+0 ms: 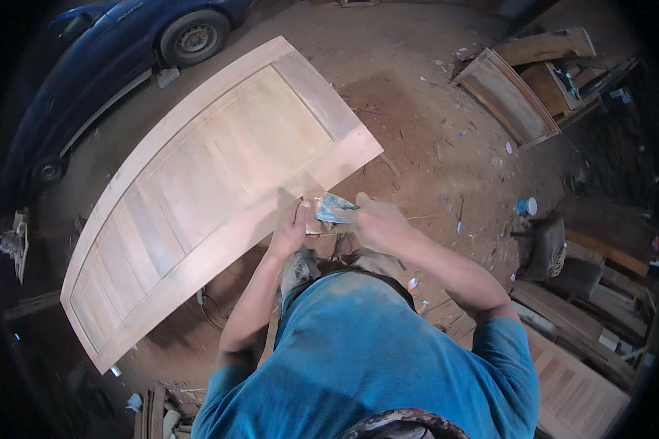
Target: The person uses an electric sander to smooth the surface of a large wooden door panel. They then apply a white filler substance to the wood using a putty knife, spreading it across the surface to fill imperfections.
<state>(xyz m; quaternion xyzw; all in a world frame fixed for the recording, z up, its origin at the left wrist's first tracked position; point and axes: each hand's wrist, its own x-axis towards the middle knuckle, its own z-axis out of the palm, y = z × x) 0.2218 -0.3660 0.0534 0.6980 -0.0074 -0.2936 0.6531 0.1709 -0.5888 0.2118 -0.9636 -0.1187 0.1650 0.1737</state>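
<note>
In the head view, an arched wooden panel door (227,157) lies in front of the person, slanting from near left to far right. At the door's near edge, the left hand (291,230) is partly curled, thumb raised; whether it grips the thin brownish piece (314,196) beside it, I cannot tell. Just off that edge, the right hand (379,223) is closed around a flat blue-and-white piece (333,208). A dark blue vehicle (99,51) stands beyond the door's far side; a small blue can (525,206) sits well to the door's right.
</note>
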